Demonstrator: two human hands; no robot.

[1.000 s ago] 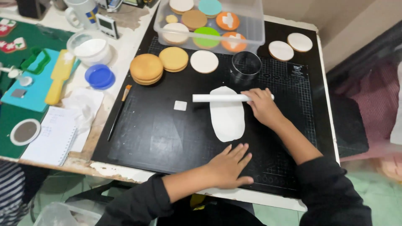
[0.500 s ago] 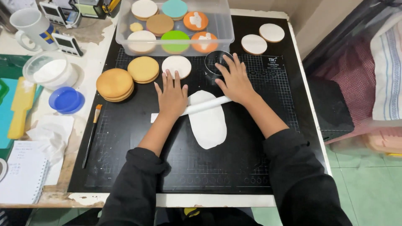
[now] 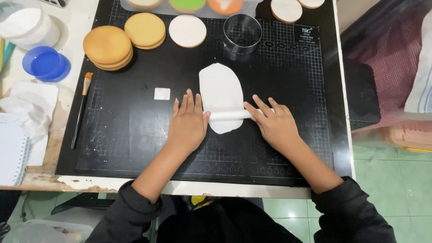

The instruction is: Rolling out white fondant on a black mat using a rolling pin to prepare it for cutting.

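We see both hands flat on a white pin (image 3: 230, 115), palms down, fingers spread, nothing clenched; left hand (image 3: 188, 123) on its left end, right hand (image 3: 273, 126) on its right end, the bare middle of the pin showing between them; pin lies crosswise over the near end of the white sheet (image 3: 221, 96), which runs away from the hands toward the steel ring (image 3: 242, 32); sheet looks like a thin, smooth, matte oval, longer than wide, lying flat on the black mat (image 3: 135, 135); we judge it soft, light and easy to tear or stretch, likely to stick a little, so lift it from under an edge with flat fingers, not by pinching; pin looks stiff, slim, light, best pressed at both ends as here; left of the left hand a small white square (image 3: 162, 93), further left a brush (image 3: 82, 108); beyond the hands, stacked tan discs (image 3: 108, 45), a white-topped disc (image 3: 187, 30).
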